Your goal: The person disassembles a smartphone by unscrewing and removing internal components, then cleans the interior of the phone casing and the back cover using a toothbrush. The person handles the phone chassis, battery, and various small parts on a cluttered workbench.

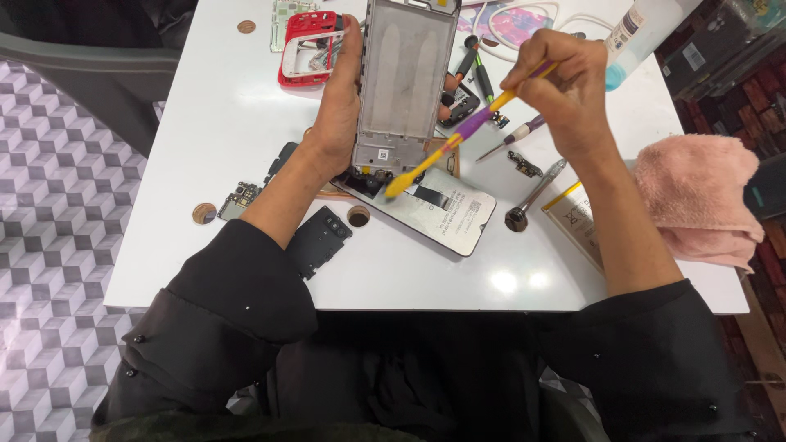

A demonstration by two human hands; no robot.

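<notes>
1. Two bare hands work above a white table (229, 147); the left hand (340, 106) clasps a grey phone frame (403, 82) by its edge, holding it upright over the table's middle.
2. Right hand (565, 86) pinches a yellow-and-purple brush (467, 127), its yellow tip touching the frame's lower end.
3. Beneath the frame lies a phone back panel (442, 214), flat on the table.
4. A red phone frame (307, 47) rests just beside the left hand's fingertips.
5. A black camera cover (318, 241) lies near the left forearm.
6. A pink towel (700, 200) sits at the table's right edge, well apart from the brush.
7. A metal screwdriver (534, 195) lies between panel and towel.
</notes>
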